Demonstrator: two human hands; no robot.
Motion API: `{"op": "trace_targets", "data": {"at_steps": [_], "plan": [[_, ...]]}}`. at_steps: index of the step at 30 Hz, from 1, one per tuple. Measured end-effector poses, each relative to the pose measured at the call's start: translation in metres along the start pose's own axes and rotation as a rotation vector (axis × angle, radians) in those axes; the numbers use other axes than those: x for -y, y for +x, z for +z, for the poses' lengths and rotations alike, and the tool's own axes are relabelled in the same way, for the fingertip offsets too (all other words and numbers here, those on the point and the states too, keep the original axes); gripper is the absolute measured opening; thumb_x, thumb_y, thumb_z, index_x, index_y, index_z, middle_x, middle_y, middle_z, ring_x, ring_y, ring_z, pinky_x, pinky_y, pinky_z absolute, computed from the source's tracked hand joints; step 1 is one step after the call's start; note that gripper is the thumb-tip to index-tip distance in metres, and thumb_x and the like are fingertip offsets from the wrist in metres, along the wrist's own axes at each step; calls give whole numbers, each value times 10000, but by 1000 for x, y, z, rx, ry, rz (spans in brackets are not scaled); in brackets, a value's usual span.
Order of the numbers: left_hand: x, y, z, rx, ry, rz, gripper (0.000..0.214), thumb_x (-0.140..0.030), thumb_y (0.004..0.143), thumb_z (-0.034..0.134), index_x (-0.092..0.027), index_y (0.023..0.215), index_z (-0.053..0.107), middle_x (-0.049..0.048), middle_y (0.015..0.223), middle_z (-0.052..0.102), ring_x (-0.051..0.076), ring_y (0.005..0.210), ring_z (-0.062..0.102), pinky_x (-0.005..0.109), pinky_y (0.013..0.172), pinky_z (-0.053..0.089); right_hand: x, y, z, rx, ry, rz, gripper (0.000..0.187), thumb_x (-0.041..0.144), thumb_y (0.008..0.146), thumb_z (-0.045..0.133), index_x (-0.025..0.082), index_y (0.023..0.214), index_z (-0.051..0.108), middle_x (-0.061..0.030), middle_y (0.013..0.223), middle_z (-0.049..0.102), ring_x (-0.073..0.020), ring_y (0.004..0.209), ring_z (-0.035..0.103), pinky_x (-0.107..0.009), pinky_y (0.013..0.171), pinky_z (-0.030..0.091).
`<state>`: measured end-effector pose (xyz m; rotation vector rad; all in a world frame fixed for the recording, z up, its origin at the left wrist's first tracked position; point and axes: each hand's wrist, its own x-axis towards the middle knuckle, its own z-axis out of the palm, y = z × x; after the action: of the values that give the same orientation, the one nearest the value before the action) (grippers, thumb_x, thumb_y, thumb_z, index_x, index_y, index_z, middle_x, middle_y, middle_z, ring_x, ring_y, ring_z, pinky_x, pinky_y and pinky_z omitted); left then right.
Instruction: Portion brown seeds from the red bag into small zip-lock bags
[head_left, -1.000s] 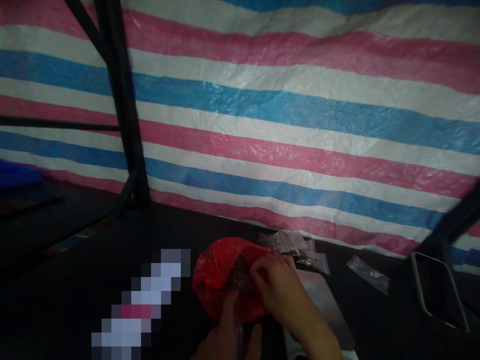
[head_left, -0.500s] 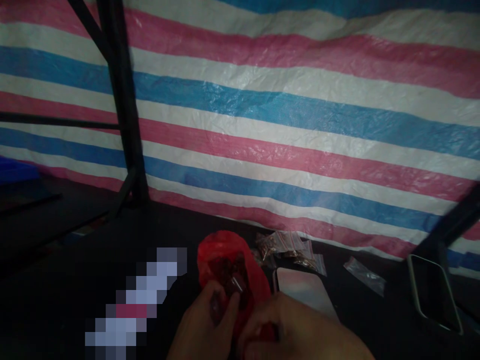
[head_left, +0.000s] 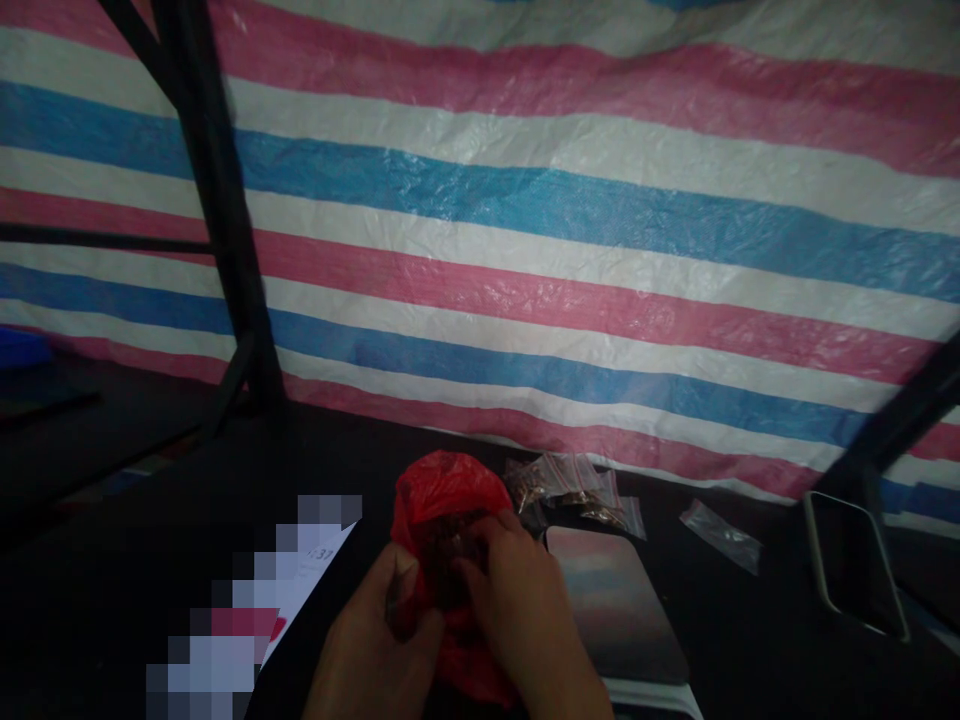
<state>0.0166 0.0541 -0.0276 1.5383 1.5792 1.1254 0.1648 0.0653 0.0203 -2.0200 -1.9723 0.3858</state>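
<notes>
At the open red bag (head_left: pixel 446 480) (crinkled) are both hands (head_left: pixel 521 595).

On the black tabletop (head_left: pixel 345 440) — a red bag (head_left: pixel 450 478), small clear bags (head_left: pixel 564 476), a scale (head_left: pixel 616 600).

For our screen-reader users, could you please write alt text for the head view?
A person's right hand dips into an open red bag, the left hand at its edge, on a black table; small clear bags lie beyond.
</notes>
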Motion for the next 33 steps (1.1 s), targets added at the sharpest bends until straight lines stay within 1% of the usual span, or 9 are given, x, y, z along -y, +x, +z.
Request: {"op": "trace_targets", "data": {"at_steps": [3, 8, 11, 15, 20, 24, 26, 30, 33], "plan": [[-7, 2, -3, -83, -110, -21, 115, -238, 678, 613, -276, 657, 507, -50, 625, 550, 195, 611, 588, 281, 571, 484, -6, 0, -3, -36, 2, -47, 307, 73, 951, 601, 203, 1201, 726, -81, 1210, 784, -286, 1106, 745, -354, 889, 525], [-10, 4, -1, -170, -386, -81, 253, -344, 649, 675, -280, 617, 432, -74, 596, 443, 148, 550, 431, 248, 477, 398, -7, -2, -9, 2, -102, -75, 475, -53, 930, 436, 180, 1220, 732, -113, 1278, 770, -295, 1206, 699, -394, 994, 498], [-7, 5, 0, -170, -470, -79, 279, -340, 651, 710, -270, 619, 442, -72, 615, 451, 143, 572, 445, 243, 511, 401, -6, -2, -7, -12, -123, -60, 532, -77, 907, 402, 182, 1232, 734, -109, 1279, 774, -291, 1219, 687, -392, 996, 494], [-8, 7, 4, -169, -513, -114, 260, -302, 630, 732, -259, 626, 476, -68, 627, 476, 147, 609, 480, 238, 540, 418, -6, 1, -4, -27, -126, -28, 539, -79, 868, 445, 176, 1252, 725, -112, 1293, 769, -289, 1233, 674, -374, 1002, 483], [-19, 8, 6, -72, -804, -297, 323, -268, 555, 758, -256, 608, 440, -83, 602, 498, 128, 553, 457, 230, 475, 414, -2, 1, -7, -4, -106, -53, 495, -57, 892, 442, 176, 1211, 739, -132, 1267, 770, -307, 1227, 668, -393, 982, 479], [-24, 9, 6, -113, -920, -424, 284, -222, 486, 752, -250, 606, 496, -89, 568, 532, 118, 502, 461, 229, 441, 416, -3, -2, -8, 20, -44, -149, 493, -78, 860, 458, 205, 1149, 739, -99, 1242, 777, -290, 1257, 634, -379, 994, 442], [-24, 10, 6, -141, -941, -454, 250, -216, 467, 747, -244, 598, 536, -84, 561, 551, 119, 499, 475, 231, 433, 425, -7, -3, -6, 17, 8, -199, 477, -84, 828, 470, 209, 1096, 733, -88, 1206, 780, -282, 1214, 636, -377, 969, 427], [-24, 12, 9, -216, -962, -439, 223, -225, 452, 752, -234, 580, 570, -79, 550, 569, 116, 491, 486, 222, 416, 418, -18, -6, 0, -6, 186, -289, 419, -82, 700, 524, 224, 933, 692, -37, 1066, 772, -229, 1052, 646, -331, 856, 398], [-26, 12, 11, -251, -960, -412, 234, -240, 445, 765, -233, 580, 573, -80, 539, 568, 113, 488, 485, 215, 421, 417, -26, -7, 2, 37, 324, -305, 421, -76, 613, 539, 235, 867, 664, -3, 1003, 755, -204, 984, 643, -301, 794, 381]]}}
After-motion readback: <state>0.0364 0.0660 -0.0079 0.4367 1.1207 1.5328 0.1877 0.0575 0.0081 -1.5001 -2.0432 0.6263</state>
